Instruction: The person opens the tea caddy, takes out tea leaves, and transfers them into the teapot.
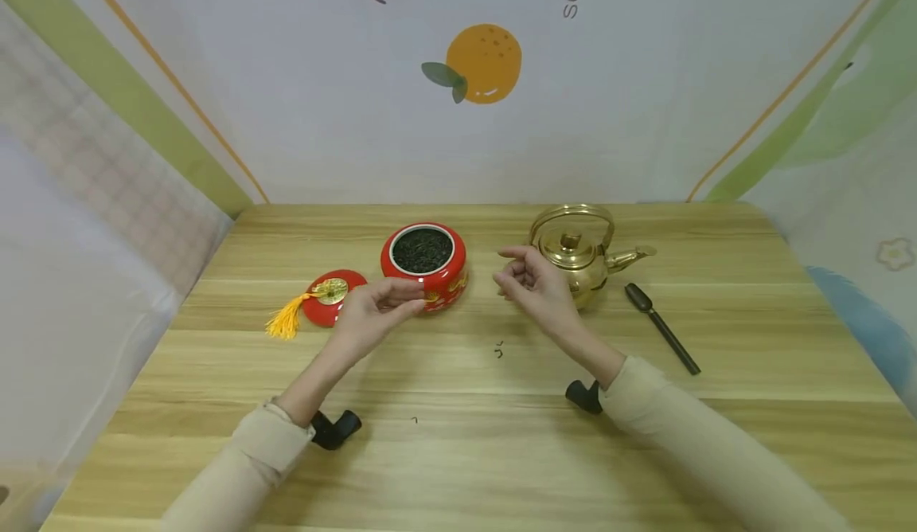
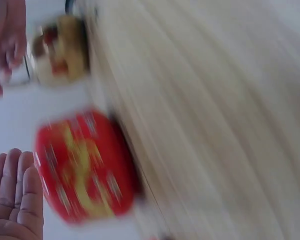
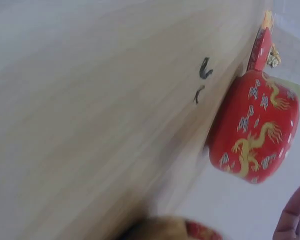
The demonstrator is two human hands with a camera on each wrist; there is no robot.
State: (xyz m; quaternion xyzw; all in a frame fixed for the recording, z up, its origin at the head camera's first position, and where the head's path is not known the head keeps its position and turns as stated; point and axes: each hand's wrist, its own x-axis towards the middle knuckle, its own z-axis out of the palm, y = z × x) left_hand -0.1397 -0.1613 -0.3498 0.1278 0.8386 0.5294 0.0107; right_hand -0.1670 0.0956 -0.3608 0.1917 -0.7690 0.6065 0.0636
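Observation:
A red tea jar with gold dragon designs stands uncovered, dark tea leaves inside it. My left hand is near the front left of this jar, holding nothing; its fingers look fairly straight in the left wrist view. Whether it touches the jar I cannot tell. Between jar and brass teapot is my right hand, fingers loosely bent and nothing in them. It partly covers the teapot's left side. The red lid with a yellow tassel lies left of the jar, partly behind my left hand.
A dark tea scoop lies right of the teapot. Several loose tea leaves are scattered on the wooden table. A printed cloth hangs behind the table's back edge. Black wrist-camera mounts stick out below both wrists.

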